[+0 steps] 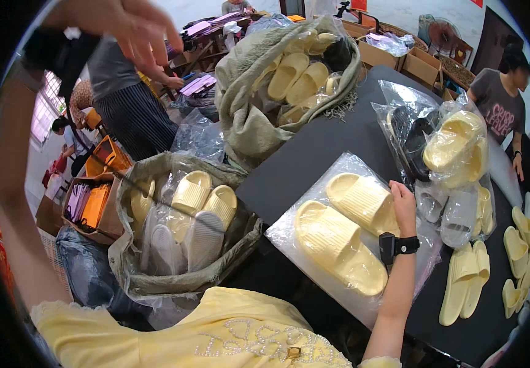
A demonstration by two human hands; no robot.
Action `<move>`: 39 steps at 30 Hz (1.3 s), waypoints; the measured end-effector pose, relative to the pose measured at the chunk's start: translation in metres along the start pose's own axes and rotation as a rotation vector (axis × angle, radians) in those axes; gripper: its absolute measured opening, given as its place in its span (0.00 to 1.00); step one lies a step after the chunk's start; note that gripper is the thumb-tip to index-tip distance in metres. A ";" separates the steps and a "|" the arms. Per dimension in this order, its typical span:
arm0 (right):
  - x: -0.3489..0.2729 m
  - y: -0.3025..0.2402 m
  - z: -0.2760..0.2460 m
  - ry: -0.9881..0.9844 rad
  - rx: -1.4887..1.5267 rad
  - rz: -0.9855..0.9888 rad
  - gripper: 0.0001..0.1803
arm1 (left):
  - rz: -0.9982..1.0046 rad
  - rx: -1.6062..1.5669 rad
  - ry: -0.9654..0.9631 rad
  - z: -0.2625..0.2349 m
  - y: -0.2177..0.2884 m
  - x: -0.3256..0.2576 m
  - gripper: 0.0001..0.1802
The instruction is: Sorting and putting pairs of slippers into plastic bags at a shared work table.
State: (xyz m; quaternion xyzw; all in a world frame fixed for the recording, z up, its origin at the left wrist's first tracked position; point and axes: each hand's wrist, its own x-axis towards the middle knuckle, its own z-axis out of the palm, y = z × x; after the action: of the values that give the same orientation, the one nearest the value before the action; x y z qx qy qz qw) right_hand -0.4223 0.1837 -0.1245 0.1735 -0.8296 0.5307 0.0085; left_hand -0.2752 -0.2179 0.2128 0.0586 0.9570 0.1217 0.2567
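My right hand rests on the far edge of a pair of pale yellow slippers lying in a clear plastic bag on a black table; a black wrist strap sits on that arm. My left hand is raised high at the upper left, fingers spread, holding nothing. Below it stands a sack with bagged yellow and white slippers.
A second open sack of yellow slippers stands at the table's far end. Bagged slippers pile up at right, and loose yellow pairs lie near the table's right edge. A person in a dark shirt stands at right; others work at the back left.
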 end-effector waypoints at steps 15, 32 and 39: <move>0.002 -0.003 0.003 0.004 0.051 0.030 0.17 | 0.091 0.136 0.127 0.056 -0.154 0.086 0.24; -0.005 -0.005 -0.014 0.085 -0.018 0.020 0.15 | 0.022 -0.372 0.455 0.101 -0.172 0.318 0.34; -0.010 -0.023 -0.006 0.033 -0.049 0.107 0.14 | -0.477 -0.562 0.778 0.166 -0.217 0.401 0.76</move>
State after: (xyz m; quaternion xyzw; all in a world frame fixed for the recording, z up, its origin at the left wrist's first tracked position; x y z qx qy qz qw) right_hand -0.4070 0.1828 -0.1037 0.1199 -0.8501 0.5128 -0.0022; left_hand -0.5477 -0.3228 -0.1747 -0.2810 0.8987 0.3242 -0.0905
